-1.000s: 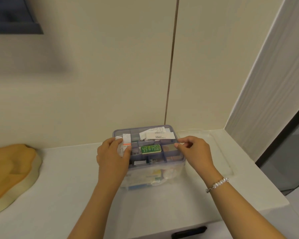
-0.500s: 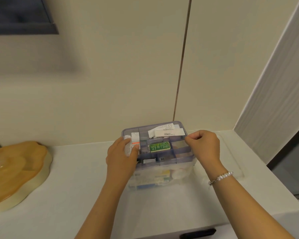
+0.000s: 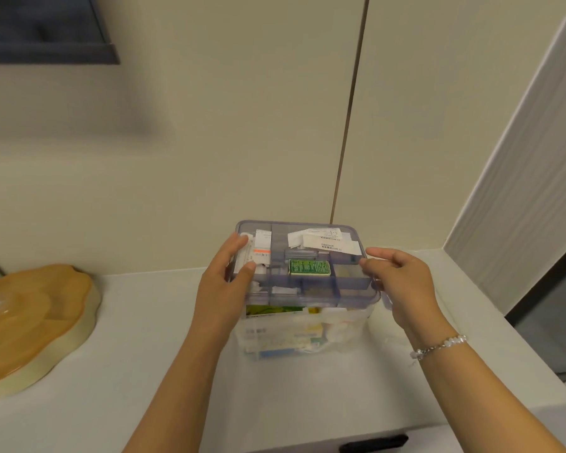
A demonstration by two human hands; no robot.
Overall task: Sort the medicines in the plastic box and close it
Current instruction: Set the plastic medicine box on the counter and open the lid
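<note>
A clear plastic box (image 3: 307, 336) stands on the white counter against the wall, with medicine packs showing through its walls. On its top sits a purple divided tray (image 3: 311, 300). The tray holds a green medicine box (image 3: 309, 267), white packets (image 3: 327, 244) and an orange-striped pack (image 3: 262, 253). My left hand (image 3: 223, 289) grips the tray's left side, thumb over the rim. My right hand (image 3: 402, 282) pinches the tray's right edge. No lid is on the box.
A tan, lobed dish (image 3: 30, 322) lies on the white counter (image 3: 144, 354) at the left. The cream wall is right behind the box. A grey ribbed panel (image 3: 520, 174) rises at the right. A dark drawer handle (image 3: 373, 443) sits below the counter's front edge.
My head has turned, so the box and dish sit further right in view. Both hands stay on the tray's sides; the right fingers have loosened a little.
</note>
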